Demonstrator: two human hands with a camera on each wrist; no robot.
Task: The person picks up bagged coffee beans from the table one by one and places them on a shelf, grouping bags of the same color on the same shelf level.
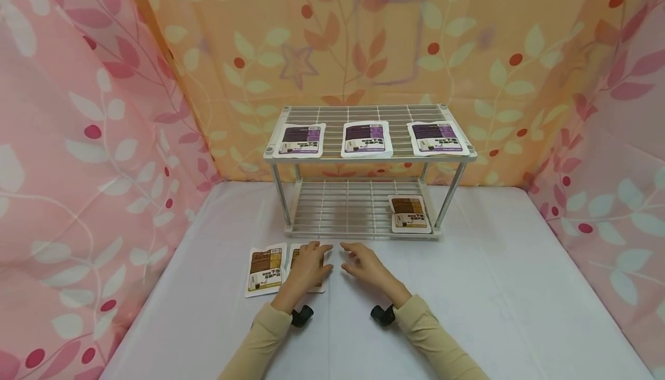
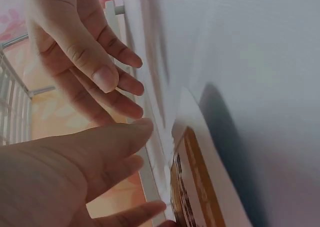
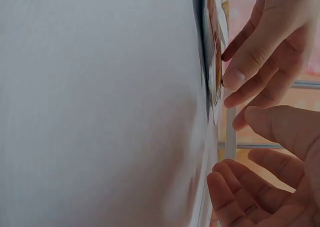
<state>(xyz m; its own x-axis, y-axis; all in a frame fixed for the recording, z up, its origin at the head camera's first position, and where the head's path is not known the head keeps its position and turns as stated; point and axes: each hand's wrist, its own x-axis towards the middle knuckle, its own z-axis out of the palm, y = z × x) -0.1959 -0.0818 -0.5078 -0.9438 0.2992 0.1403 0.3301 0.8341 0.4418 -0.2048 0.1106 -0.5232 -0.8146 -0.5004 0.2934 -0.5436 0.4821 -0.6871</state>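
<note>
My left hand (image 1: 307, 267) hovers over a brown-and-white packet (image 1: 318, 289) on the table, with its fingers loosely bent and parted; it covers most of that packet in the head view. In the left wrist view the packet (image 2: 192, 182) lies just beside the fingertips. A matching brown packet (image 1: 266, 270) lies flat to the left of it. Facing the left hand across a small gap, my right hand (image 1: 368, 265) is held above the bare cloth with thumb and fingers apart and nothing between them.
A two-tier white wire rack (image 1: 358, 234) stands behind the hands. Its top shelf bears a left purple packet (image 1: 301, 140), a middle purple packet (image 1: 366, 138) and a right purple packet (image 1: 437, 138). One brown packet (image 1: 410, 214) lies at the lower shelf's right end. Patterned curtains (image 1: 337, 51) enclose the table.
</note>
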